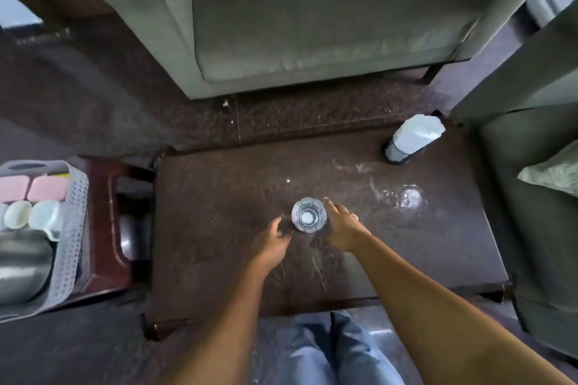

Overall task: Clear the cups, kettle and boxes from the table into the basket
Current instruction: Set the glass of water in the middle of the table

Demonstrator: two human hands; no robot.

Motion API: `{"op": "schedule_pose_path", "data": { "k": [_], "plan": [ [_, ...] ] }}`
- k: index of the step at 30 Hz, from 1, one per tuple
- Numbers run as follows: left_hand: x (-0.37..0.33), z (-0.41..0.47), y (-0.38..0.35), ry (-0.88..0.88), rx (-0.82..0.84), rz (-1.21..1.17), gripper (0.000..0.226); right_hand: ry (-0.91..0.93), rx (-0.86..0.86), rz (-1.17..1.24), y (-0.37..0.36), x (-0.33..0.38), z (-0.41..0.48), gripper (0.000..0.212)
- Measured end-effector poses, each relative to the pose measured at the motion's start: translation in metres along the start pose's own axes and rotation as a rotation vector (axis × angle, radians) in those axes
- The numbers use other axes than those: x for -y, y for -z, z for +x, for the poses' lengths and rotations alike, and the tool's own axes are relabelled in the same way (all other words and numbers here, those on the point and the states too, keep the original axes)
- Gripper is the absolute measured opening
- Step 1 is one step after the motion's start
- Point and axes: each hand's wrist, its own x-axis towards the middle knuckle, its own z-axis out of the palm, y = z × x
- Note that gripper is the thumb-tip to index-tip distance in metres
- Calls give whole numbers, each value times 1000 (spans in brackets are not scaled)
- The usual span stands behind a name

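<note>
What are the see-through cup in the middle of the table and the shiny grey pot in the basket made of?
The see-through cup looks like clear, smooth glass, maybe plastic: you can see right down to its round bottom, and its rim glints. The shiny grey pot, likely the kettle, looks like polished metal, maybe steel: it shows bright streaky reflections.

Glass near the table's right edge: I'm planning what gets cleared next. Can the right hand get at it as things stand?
Probably yes. The right hand lies open beside the centre glass, and only bare table separates it from the right-hand glass.
</note>
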Motion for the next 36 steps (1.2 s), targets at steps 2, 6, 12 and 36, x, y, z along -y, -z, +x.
{"op": "schedule_pose_path", "data": {
  "k": [2, 6, 12, 36],
  "plan": [
    [6, 11, -14, 24, 26, -125, 54, 0, 5, 10, -12, -2, 16, 106],
    [4, 33, -36, 23, 33, -277, 53, -26, -35, 126, -30, -1, 45, 103],
    [-1, 53, -49, 81, -132, -253, 48, -20, -125, 271, -46, 0, 60, 97],
    [-71, 58, -48, -213, -413, 313, 63, -185, -456, 558, 38, -53, 81, 68]
  ]
}}
